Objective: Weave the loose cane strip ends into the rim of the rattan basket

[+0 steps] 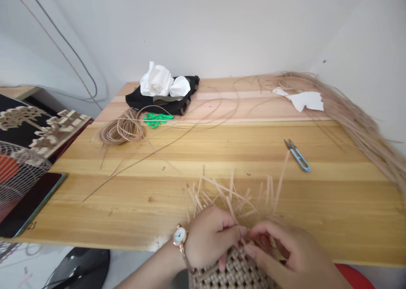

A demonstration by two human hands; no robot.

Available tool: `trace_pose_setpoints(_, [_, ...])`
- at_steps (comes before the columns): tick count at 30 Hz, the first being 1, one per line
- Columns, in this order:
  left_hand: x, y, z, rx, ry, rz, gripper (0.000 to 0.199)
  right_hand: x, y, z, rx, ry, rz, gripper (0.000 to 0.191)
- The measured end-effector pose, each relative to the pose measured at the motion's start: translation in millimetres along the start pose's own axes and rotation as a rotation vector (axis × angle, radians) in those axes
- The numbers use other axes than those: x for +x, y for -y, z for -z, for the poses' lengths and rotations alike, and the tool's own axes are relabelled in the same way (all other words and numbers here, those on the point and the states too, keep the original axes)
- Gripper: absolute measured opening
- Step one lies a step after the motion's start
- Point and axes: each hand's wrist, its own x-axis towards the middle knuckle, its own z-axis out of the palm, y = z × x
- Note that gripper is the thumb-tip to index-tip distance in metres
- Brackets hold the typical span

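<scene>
A partly woven cane piece (234, 268) with an open lattice is at the bottom middle, at the table's near edge. Loose cane strip ends (231, 191) stick up from its far rim. My left hand (213, 235), wearing a wristwatch (179, 235), grips the rim, thumb and fingers closed on it. Close beside it, my right hand (282, 251) is bent at the same rim, its fingertips pinching a cane strip; motion blurs it slightly. The lower part of the woven piece is cut off by the frame.
Blue thread snips (297, 155) lie right of centre. A cane coil (120, 127), green ties (157, 119) and a black bag (161, 105) topped with white tissue (157, 81) sit at the back left. Long cane strands (352, 115) line the right side. A phone (31, 204) rests at the left edge.
</scene>
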Motion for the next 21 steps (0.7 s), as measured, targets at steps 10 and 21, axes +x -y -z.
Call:
trace_pose_setpoints(10, [-1,3,-0.8,0.003,-0.019,-0.006,0.041,8,-1,4,0.234,0.176,-0.003,0.029])
trace_pose_setpoints(21, [-4,-7,3.8,0.142,-0.013,-0.025,0.040,0,-14,15,-0.172,0.096,0.202,0.022])
